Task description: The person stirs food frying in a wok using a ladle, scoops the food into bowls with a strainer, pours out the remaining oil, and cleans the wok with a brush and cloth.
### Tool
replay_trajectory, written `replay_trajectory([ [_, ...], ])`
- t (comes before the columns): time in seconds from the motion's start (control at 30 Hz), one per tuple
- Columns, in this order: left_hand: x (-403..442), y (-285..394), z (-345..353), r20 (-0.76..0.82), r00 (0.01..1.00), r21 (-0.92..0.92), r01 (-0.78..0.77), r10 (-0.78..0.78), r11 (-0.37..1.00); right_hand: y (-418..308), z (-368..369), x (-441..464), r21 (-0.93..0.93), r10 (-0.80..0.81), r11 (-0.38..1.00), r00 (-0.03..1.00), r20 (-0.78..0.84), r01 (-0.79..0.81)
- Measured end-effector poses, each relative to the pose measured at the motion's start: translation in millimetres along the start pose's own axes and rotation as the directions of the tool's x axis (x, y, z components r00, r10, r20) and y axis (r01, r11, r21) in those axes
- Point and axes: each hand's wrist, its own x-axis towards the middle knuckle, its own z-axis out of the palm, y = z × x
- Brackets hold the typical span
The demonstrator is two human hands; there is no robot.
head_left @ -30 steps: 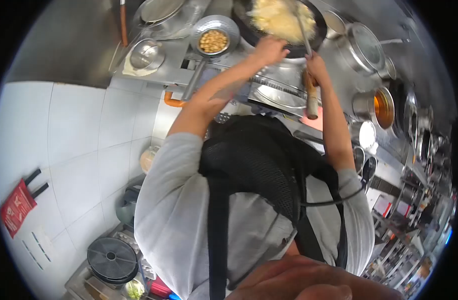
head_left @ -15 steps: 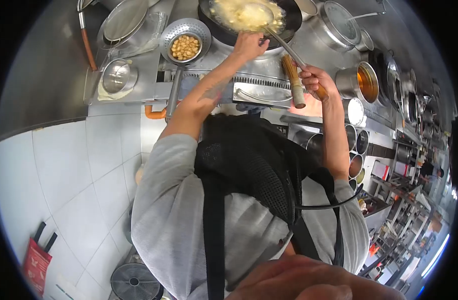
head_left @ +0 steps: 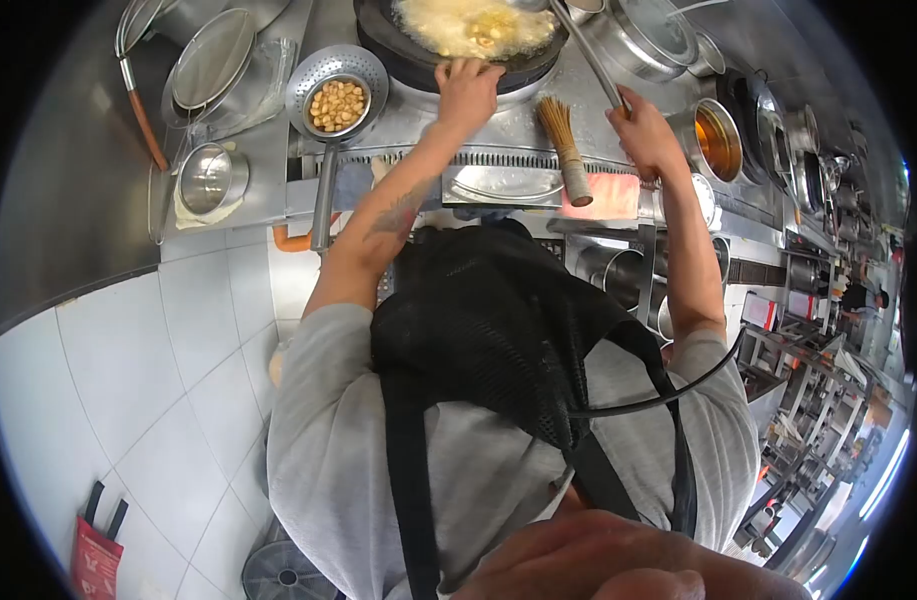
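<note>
At the near rim of a black wok (head_left: 403,60), my left hand (head_left: 467,92) has its fingers curled over the edge. Pale, foamy food (head_left: 473,27) fills the wok. My right hand (head_left: 642,128) is closed round the long metal handle of a ladle (head_left: 590,55), whose head lies partly out of view at the top. A bamboo brush (head_left: 562,145) lies on the steel stove between my two arms. Left of the wok, a perforated strainer (head_left: 376,82) holds a bowl of light-brown pieces (head_left: 336,105).
Metal pots stand at the right, one with orange liquid (head_left: 715,142). A small steel bowl (head_left: 207,180), a round mesh sieve (head_left: 214,60) and a wooden-handled tool (head_left: 146,130) are at the left. A metal tray (head_left: 505,184) lies along the stove's front.
The view has shifted, so the stove items sit further left. The ladle has swung toward the wok's right side. My left hand stays at the rim; my right hand still grips the ladle.
</note>
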Motion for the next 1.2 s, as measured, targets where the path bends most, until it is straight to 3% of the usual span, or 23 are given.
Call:
replay_trajectory([
  [0.03,-7,14,-3,0.036,0.999,0.145,0.018,-0.023,0.989,6,3,11,-0.247,-0.107,0.966,0.987,-0.119,0.075],
  [0.07,-13,24,-8,0.068,0.996,0.291,0.028,-0.050,0.956,10,7,23,-0.241,-0.108,0.967,0.987,-0.116,0.077],
  [0.13,-22,34,-24,0.148,0.987,0.253,0.025,-0.065,0.967,16,13,51,-0.415,-0.195,0.904,0.962,-0.190,0.101],
  [0.17,-23,37,-31,0.227,0.971,0.207,0.030,-0.078,0.978,18,21,63,-0.407,-0.193,0.908,0.962,-0.192,0.101],
  [0.27,-19,39,-44,0.369,0.924,0.264,-0.002,-0.099,0.965,24,59,100,-0.266,-0.134,0.960,0.977,-0.164,0.087],
  [0.33,-15,43,-54,0.431,0.894,0.312,-0.021,-0.121,0.950,42,94,121,0.210,-0.048,0.977,0.998,0.048,0.037],
  [0.37,-12,46,-57,0.475,0.868,0.335,-0.026,-0.145,0.942,44,100,121,0.212,-0.056,0.976,0.997,0.048,0.045],
  [0.4,-10,47,-59,0.518,0.838,0.357,-0.027,-0.174,0.934,44,107,116,0.567,-0.003,0.811,0.968,0.253,-0.145],
  [0.43,-11,46,-60,0.515,0.837,0.362,-0.019,-0.183,0.932,40,110,105,0.774,-0.036,0.509,0.889,0.456,-0.377],
  [0.47,-13,45,-60,0.485,0.862,0.320,-0.018,-0.148,0.947,37,109,95,0.799,-0.056,0.360,0.844,0.533,-0.481],
  [0.5,-14,45,-60,0.453,0.885,0.276,-0.021,-0.111,0.961,38,107,88,0.794,-0.056,0.364,0.840,0.540,-0.486],
  [0.57,-16,40,-52,0.433,0.894,0.265,-0.006,-0.114,0.964,46,96,76,0.723,-0.391,-0.051,0.680,0.620,-0.689],
  [0.67,-16,35,-46,0.386,0.916,0.227,0.020,-0.109,0.974,40,77,51,0.668,-0.420,-0.079,0.632,0.651,-0.740],
  [0.7,-15,39,-51,0.414,0.902,0.241,0.022,-0.123,0.970,35,70,38,0.668,-0.416,-0.077,0.633,0.653,-0.740],
  [0.77,-14,39,-54,0.437,0.889,0.251,0.026,-0.137,0.968,20,55,11,0.780,-0.234,0.138,0.745,0.625,-0.611],
  [0.8,-15,39,-52,0.412,0.901,0.242,0.035,-0.135,0.970,16,50,0,0.778,-0.227,0.141,0.745,0.627,-0.612],
  [0.87,-15,36,-47,0.385,0.914,0.223,0.043,-0.129,0.974,11,40,-19,0.796,-0.056,0.330,0.831,0.554,-0.508],
  [0.93,-15,33,-40,0.245,0.953,0.098,0.157,-0.177,0.983,8,34,-37,0.785,0.008,0.421,0.867,0.498,-0.455],
  [1.0,-12,31,-40,0.248,0.949,0.085,0.181,-0.197,0.980,1,27,-53,0.760,0.066,0.511,0.900,0.430,-0.401],
  [1.1,-12,27,-45,0.271,0.949,0.110,0.133,-0.159,0.985,-13,14,-74,0.463,0.109,0.856,0.955,0.277,-0.231],
  [1.13,-16,23,-42,0.251,0.964,0.136,0.059,-0.092,0.989,-11,9,-76,0.342,0.148,0.913,0.963,0.227,-0.221],
  [1.17,-19,21,-38,0.233,0.972,0.164,-0.016,-0.023,0.986,-15,2,-81,0.338,0.157,0.913,0.962,0.222,-0.227],
  [1.2,-19,24,-42,0.232,0.972,0.156,-0.018,-0.019,0.988,-22,-6,-87,0.116,0.158,0.978,0.978,0.136,-0.174],
])
